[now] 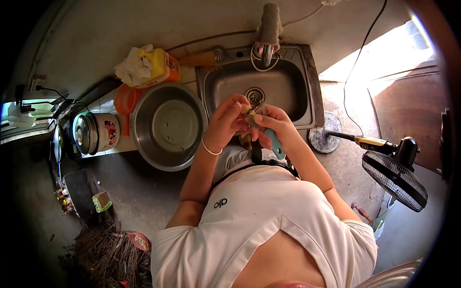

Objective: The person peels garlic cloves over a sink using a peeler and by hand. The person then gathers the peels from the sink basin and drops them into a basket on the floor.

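Note:
Both hands are close together over the front edge of the steel sink [206, 84]. My left hand [228, 120], with a pale bracelet at the wrist, pinches a small pale-yellow piece of food [246, 109], partly hidden by the fingers. My right hand [278, 125] is closed around a teal-handled kitchen tool [275, 145] with a grey metal head, which is against or very near the piece. Fingers cover much of the head, so I cannot tell whether it is a knife or a peeler. Behind the hands, the sink drain [255, 94] holds some bits.
Left of the sink stands a large metal basin [168, 120] with some water in it. Behind it are an orange dipper [126, 103] and a yellow-orange container [163, 67]. A cloth-wrapped faucet [270, 29] rises behind the sink. A standing fan [394, 180] is on the right.

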